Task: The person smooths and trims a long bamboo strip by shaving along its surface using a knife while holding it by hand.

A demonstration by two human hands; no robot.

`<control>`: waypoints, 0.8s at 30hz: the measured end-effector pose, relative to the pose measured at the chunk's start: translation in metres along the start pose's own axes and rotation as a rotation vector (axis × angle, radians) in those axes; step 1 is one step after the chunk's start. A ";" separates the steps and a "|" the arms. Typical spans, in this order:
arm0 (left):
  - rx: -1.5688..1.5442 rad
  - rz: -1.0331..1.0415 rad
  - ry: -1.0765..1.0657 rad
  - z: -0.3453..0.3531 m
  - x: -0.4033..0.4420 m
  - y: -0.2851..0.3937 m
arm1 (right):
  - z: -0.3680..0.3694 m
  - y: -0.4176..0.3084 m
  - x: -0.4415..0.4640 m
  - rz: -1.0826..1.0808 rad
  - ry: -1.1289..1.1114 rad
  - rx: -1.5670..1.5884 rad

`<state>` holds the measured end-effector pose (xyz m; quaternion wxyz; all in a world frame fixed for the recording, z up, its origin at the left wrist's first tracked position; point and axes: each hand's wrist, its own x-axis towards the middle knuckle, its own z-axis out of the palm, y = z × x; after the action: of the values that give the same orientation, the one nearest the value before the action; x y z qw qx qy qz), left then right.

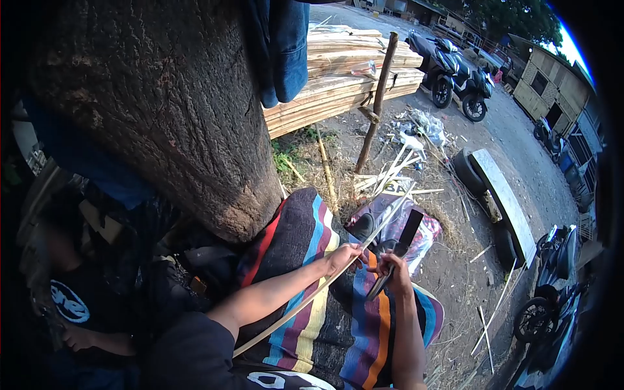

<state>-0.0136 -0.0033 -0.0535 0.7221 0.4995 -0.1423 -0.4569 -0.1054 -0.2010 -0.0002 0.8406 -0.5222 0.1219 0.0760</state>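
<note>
A long, thin strip, apparently of bamboo or wood (pixel 296 311), runs diagonally across my lap, from near my left elbow up past my knees. My left hand (pixel 343 257) is closed around it near its middle. Close beside, my right hand (pixel 395 272) grips a knife (pixel 410 229) with a broad dark blade pointing up and away; its handle end shows below the fist. The right fingers are near the strip, but whether they touch it I cannot tell. A striped cloth (pixel 302 338) covers my legs.
A thick tree trunk (pixel 175 130) stands close at left, with another person (pixel 84 305) beyond it. Stacked planks (pixel 351 91) lie behind a wooden post (pixel 379 107). Loose strips (pixel 393 170) litter the ground ahead. A plank bench on tires (pixel 504 201) and motorbikes (pixel 455 78) are at right.
</note>
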 end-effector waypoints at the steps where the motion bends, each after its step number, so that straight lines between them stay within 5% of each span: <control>1: -0.018 -0.009 0.019 -0.001 0.000 0.000 | 0.001 0.001 0.000 -0.007 0.023 0.017; 24: -0.124 -0.019 0.094 0.012 0.003 0.001 | 0.006 -0.011 -0.005 -0.054 0.212 -0.313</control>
<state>-0.0192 -0.0126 -0.0481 0.7531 0.4762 -0.0751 -0.4477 -0.1063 -0.2003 0.0128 0.7334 -0.6546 0.1826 0.0160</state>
